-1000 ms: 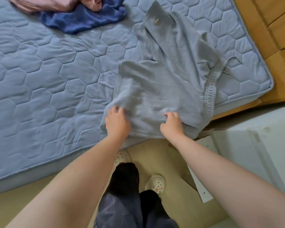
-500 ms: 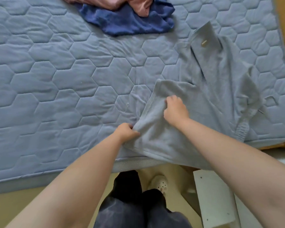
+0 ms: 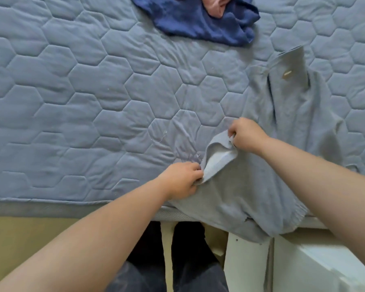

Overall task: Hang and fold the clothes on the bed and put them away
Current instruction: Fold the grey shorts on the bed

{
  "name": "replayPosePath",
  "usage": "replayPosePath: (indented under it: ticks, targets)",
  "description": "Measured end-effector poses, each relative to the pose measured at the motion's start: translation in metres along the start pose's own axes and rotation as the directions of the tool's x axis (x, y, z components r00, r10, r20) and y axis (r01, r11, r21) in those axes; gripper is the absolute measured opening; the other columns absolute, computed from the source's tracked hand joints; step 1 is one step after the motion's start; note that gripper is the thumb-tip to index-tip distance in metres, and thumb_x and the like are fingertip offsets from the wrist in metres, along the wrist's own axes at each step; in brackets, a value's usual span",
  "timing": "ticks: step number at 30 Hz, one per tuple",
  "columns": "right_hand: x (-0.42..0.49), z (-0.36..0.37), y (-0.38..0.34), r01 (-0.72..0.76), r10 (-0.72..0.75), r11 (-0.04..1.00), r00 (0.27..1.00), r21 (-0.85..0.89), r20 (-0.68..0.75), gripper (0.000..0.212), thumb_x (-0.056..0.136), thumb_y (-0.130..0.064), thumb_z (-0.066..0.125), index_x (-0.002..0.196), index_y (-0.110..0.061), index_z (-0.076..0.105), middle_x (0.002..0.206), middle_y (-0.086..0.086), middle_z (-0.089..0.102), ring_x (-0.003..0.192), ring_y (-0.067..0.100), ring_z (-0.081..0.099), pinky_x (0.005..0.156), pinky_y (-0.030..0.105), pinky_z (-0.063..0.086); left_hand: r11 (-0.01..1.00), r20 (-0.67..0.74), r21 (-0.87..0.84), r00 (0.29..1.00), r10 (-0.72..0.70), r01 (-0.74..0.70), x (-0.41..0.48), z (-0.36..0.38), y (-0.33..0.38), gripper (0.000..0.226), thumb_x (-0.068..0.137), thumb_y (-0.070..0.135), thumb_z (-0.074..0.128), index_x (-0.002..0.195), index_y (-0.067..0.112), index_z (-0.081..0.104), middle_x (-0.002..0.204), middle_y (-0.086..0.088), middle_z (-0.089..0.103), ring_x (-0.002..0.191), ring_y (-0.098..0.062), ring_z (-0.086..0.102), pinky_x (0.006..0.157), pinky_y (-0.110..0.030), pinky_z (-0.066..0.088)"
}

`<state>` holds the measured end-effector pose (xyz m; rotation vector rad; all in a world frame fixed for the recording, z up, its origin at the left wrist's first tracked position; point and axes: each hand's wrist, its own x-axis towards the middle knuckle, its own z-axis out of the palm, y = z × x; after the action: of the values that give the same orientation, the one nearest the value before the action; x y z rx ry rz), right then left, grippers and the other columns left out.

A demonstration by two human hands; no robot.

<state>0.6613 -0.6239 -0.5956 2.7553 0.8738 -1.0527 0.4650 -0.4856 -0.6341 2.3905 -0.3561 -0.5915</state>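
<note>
both hands, left hand (image 3: 180,179) and right hand (image 3: 246,133), pinch the hem of the grey garment (image 3: 268,165) at the bed's (image 3: 72,102) near-right edge; its overhanging part could slide off the bed if either pinch loosens.

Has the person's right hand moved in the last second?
Yes. The right hand, pinching the grey garment by its hem, has moved from the near edge of the mattress farther onto it, toward the garment's collar.
</note>
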Motion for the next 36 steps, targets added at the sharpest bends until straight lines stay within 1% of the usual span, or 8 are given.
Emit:
replayPosePath:
  ticks: [3,8,13,23,27,30,33,36]
  targets:
    - [-0.010,0.001,0.008,0.009,0.002,0.994,0.995,-0.113,0.099,0.017,0.083,-0.016,0.049,0.071,-0.014,0.061,0.097,0.018,0.068,0.094,0.034,0.060,0.079,0.034,0.044,0.936,0.026,-0.255,0.969,-0.246,0.245,-0.007,0.001,0.003,0.037,0.099,0.037,0.040,0.104,0.015,0.069,0.123,0.001,0.056,0.110,-0.019,0.053,0.089,-0.034,0.044]
    - [-0.005,0.009,-0.017,0.147,-0.127,0.952,0.988,-0.269,0.092,0.053,0.079,-0.061,0.056,0.110,-0.018,0.053,0.117,0.008,0.060,0.111,0.029,0.054,0.091,0.039,0.038,0.745,0.050,-0.360,0.809,-0.586,0.561,0.000,-0.004,0.006,0.021,0.092,0.027,0.053,0.106,0.012,0.053,0.106,-0.008,0.062,0.098,-0.029,0.057,0.078,-0.034,0.042]
    - [0.002,0.005,-0.029,0.265,-0.194,0.759,0.964,-0.595,0.182,0.029,0.090,-0.018,0.048,0.118,-0.016,0.056,0.122,0.007,0.057,0.117,0.027,0.052,0.093,0.038,0.039,0.679,0.163,-0.236,0.718,-0.677,0.695,0.001,-0.002,0.002,0.033,0.084,0.024,0.056,0.114,0.012,0.048,0.111,-0.009,0.060,0.100,-0.032,0.057,0.076,-0.034,0.043]
    - [0.049,-0.047,-0.055,-0.062,0.087,0.994,0.951,0.094,-0.296,0.034,0.090,-0.002,0.042,0.121,-0.009,0.055,0.126,0.017,0.054,0.114,0.036,0.052,0.089,0.038,0.042,0.365,0.078,-0.442,0.440,-0.894,0.820,-0.039,-0.002,-0.037,0.020,0.093,0.015,0.042,0.093,0.010,0.062,0.108,-0.011,0.064,0.102,-0.032,0.056,0.078,-0.033,0.042]
    - [0.037,-0.032,-0.038,-0.077,0.077,0.997,0.996,0.012,-0.047,0.047,0.086,-0.003,0.048,0.132,-0.010,0.047,0.133,0.015,0.047,0.124,0.035,0.044,0.100,0.040,0.039,0.443,0.159,-0.517,0.590,-0.791,0.733,-0.049,-0.002,-0.029,0.045,0.091,0.053,0.050,0.114,0.014,0.052,0.113,-0.003,0.061,0.109,-0.026,0.056,0.090,-0.037,0.044]
    - [0.027,-0.008,-0.034,-0.018,0.023,0.999,0.995,-0.052,0.098,0.046,0.079,-0.005,0.054,0.124,-0.011,0.048,0.127,0.013,0.051,0.119,0.035,0.046,0.095,0.041,0.041,0.610,0.162,-0.389,0.703,-0.692,0.691,-0.042,-0.001,-0.019,0.058,0.081,0.036,0.066,0.129,0.022,0.038,0.118,-0.001,0.060,0.107,-0.026,0.058,0.086,-0.037,0.048]
    - [0.030,-0.003,-0.040,-0.103,0.109,0.993,0.989,0.063,-0.102,0.011,0.081,-0.003,0.049,0.088,-0.010,0.053,0.107,0.021,0.060,0.105,0.039,0.054,0.082,0.038,0.042,0.550,0.178,-0.379,0.642,-0.746,0.744,-0.035,-0.007,-0.023,0.022,0.082,0.009,0.049,0.102,0.015,0.047,0.109,-0.008,0.061,0.100,-0.030,0.056,0.076,-0.033,0.044]
    - [0.037,-0.009,-0.045,-0.156,0.236,0.964,0.878,0.215,-0.417,0.018,0.088,-0.013,0.052,0.101,-0.005,0.062,0.111,0.022,0.060,0.110,0.039,0.050,0.091,0.042,0.039,0.536,0.274,-0.199,0.571,-0.774,0.821,-0.035,-0.016,-0.030,0.015,0.082,0.007,0.046,0.092,0.013,0.054,0.109,-0.009,0.061,0.099,-0.030,0.057,0.073,-0.031,0.042]
